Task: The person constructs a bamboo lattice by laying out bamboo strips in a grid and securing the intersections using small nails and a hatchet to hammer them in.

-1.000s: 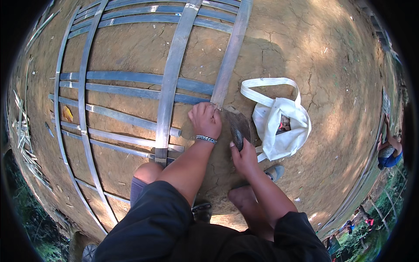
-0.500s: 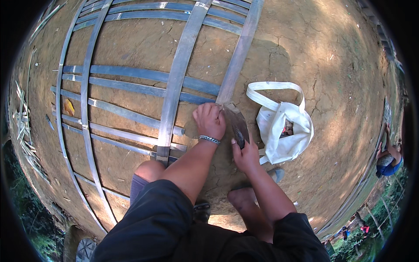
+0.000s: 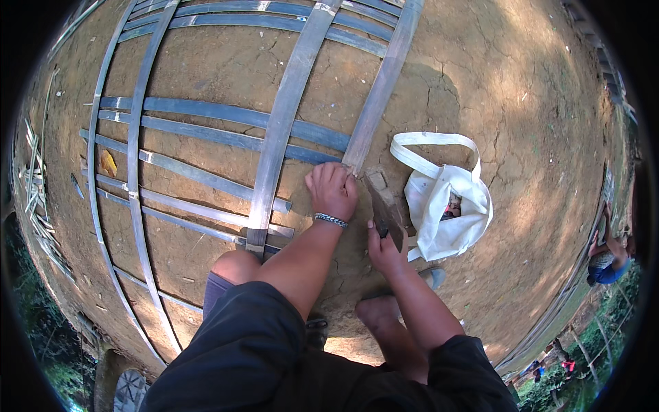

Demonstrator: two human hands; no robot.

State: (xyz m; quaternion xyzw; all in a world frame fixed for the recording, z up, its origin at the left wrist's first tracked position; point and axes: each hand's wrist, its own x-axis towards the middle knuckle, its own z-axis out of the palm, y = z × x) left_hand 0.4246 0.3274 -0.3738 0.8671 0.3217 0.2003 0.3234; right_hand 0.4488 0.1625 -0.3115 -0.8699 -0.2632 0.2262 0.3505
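Near the middle, my left hand, with a chain bracelet at its wrist, is closed at the near end of a long flat grey-brown strip, which looks like split bamboo. My right hand grips a dark broad-bladed machete, its fingers partly hidden behind it. The blade points away from me, tip just right of the strip's end, not touching my left hand. By the tip, a small pale block sits on the ground.
More flat strips lie crossed in a lattice to the left and ahead. A white cloth bag stands right of the machete. Loose slivers lie at far left. Another person crouches at the far right edge.
The machete has tilted and shifted slightly right and down, off the strip's end, uncovering the pale block. My left hand stays at the strip.
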